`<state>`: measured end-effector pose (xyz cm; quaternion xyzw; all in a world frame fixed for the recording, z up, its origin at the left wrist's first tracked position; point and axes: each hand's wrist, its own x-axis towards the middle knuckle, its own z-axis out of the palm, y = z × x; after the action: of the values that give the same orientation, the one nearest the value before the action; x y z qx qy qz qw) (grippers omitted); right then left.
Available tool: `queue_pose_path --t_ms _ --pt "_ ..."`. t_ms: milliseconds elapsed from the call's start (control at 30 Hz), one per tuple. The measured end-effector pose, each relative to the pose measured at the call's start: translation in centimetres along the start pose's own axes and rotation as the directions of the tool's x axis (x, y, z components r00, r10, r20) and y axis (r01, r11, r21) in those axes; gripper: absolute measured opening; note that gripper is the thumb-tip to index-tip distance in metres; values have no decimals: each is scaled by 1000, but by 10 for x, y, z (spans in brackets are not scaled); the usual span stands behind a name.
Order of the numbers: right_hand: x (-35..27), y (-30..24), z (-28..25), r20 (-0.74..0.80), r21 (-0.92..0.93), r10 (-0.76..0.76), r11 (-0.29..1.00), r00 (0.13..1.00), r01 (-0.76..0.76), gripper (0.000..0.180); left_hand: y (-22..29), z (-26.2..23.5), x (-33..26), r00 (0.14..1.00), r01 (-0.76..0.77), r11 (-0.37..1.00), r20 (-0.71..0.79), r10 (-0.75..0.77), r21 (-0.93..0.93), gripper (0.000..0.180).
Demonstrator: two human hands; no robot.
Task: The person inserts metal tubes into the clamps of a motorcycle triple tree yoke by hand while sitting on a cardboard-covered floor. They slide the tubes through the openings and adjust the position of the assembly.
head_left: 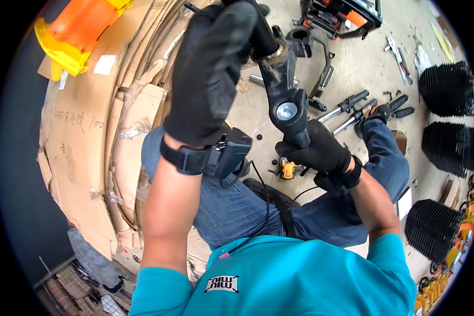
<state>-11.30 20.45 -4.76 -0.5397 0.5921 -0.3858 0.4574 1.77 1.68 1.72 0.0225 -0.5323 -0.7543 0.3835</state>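
A black metal bracket [279,79] with a silver round bolt head [286,111] is held up slanting before me. A thick black tube [263,37] enters its upper end through a worn, brownish collar. My left hand [208,73], in a black glove, is closed about the upper part of this tube; its fingertips are partly hidden. Lower down, my right hand [321,150], gloved too, wraps round the short black tube end [301,138] below the bolt. Both wrists carry strapped black devices.
Flattened cardboard [81,142] is stacked at left, with an orange-and-yellow plastic part [73,37] on it. On the floor lie a yellow power tool [288,169], shock-absorber-like rods [345,105] and hand tools [397,58]. Black ribbed stacks [447,89] stand at right; a black-framed machine [342,16] is far.
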Motion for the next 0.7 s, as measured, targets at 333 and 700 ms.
queue_pose_path --t_ms 333,700 --pt "1 6 16 155 -70 -57 995 986 68 25 -9 2 -5 941 96 995 -328 -77 40 22" --pt "6 -9 47 -220 -114 -182 981 958 160 40 26 28 -8 787 215 957 -615 -52 194 23"
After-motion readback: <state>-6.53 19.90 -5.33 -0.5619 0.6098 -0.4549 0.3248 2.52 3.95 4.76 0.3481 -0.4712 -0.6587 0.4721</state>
